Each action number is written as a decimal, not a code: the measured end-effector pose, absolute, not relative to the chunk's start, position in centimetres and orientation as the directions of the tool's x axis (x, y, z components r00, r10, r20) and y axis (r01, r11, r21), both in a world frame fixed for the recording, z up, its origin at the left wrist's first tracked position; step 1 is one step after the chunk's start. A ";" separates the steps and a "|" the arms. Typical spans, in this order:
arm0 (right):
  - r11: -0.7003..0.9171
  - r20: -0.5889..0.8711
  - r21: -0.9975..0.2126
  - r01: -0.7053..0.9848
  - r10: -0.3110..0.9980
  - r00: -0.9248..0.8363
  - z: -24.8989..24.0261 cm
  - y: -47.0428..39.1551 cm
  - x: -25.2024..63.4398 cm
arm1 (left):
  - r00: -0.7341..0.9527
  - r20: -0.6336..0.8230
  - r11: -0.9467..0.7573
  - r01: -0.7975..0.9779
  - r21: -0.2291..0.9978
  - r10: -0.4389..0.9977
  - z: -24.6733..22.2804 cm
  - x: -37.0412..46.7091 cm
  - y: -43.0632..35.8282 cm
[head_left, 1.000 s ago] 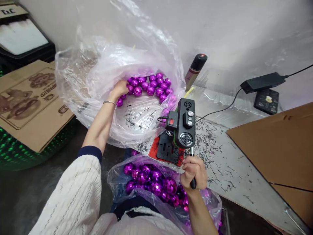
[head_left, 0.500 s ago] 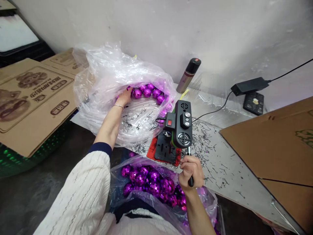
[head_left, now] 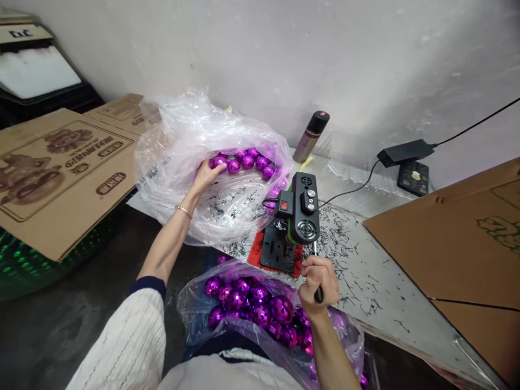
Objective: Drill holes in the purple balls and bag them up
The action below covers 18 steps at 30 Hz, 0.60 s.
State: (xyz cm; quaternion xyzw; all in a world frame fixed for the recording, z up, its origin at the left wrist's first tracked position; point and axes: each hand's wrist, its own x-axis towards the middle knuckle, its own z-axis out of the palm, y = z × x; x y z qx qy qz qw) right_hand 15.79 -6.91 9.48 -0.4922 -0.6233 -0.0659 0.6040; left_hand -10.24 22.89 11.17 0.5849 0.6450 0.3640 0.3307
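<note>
My left hand [head_left: 208, 174] reaches into the mouth of a clear plastic bag [head_left: 187, 127], its fingers closed on a shiny purple disco-ball ornament [head_left: 220, 162]. Several more purple balls [head_left: 247, 162] lie in a curved row beside it inside the bag. My right hand [head_left: 320, 280] is wrapped round the black lever handle [head_left: 319, 296] of a black bench device [head_left: 306, 208] with two round grilles and a red switch. Below the device is a slotted black base plate [head_left: 280, 250] on a red sheet [head_left: 255, 253]. The plate carries no ball that I can see.
A second bag of purple balls [head_left: 260, 311] lies close to my body. Small dark wire-like bits [head_left: 345, 260] litter the table [head_left: 390, 300]. A spray can [head_left: 311, 136] and a power adapter [head_left: 406, 153] are near the wall. Cardboard [head_left: 77, 162] flanks the left, with a carton [head_left: 459, 244] right.
My left hand has drawn back slightly and now shows a purple ball at its fingertips. The view has shifted a little. My right hand keeps its grip on the lever.
</note>
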 end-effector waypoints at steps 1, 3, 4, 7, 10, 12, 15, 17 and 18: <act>0.508 0.820 -0.513 0.692 0.530 0.218 9.5 -6.8 15.8 | -0.063 -0.029 0.049 0.361 0.931 0.998 11.2 -10.4 21.5; 0.510 0.824 -0.507 0.695 0.523 0.217 9.6 -6.7 15.8 | 0.014 -0.141 0.140 0.028 0.990 0.990 11.0 -10.3 18.5; 0.513 0.827 -0.503 0.696 0.521 0.214 9.8 -6.6 15.8 | 0.055 -0.212 0.217 -0.115 0.969 0.976 10.8 -10.0 16.9; 0.524 0.831 -0.498 0.691 0.517 0.206 10.3 -6.4 15.9 | 0.172 -0.353 0.393 -0.385 0.835 0.920 9.9 -8.6 12.4; 0.521 0.833 -0.496 0.695 0.512 0.210 11.1 -6.2 15.8 | 0.245 -0.367 0.441 -0.505 0.742 0.897 8.8 -6.7 8.7; 0.521 0.835 -0.493 0.697 0.508 0.211 11.5 -6.1 15.7 | 0.248 -0.370 0.445 -0.541 0.714 0.895 8.0 -5.3 6.9; 0.521 0.834 -0.495 0.695 0.508 0.214 11.9 -6.0 15.7 | 0.223 -0.368 0.428 -0.542 0.723 0.903 6.7 -3.3 4.7; 0.517 0.832 -0.498 0.696 0.511 0.216 11.9 -6.0 15.7 | 0.200 -0.331 0.386 -0.508 0.770 0.922 5.7 -1.9 3.5; 0.516 0.832 -0.499 0.697 0.511 0.217 11.9 -6.0 15.7 | 0.182 -0.302 0.353 -0.478 0.804 0.936 5.2 -1.2 2.9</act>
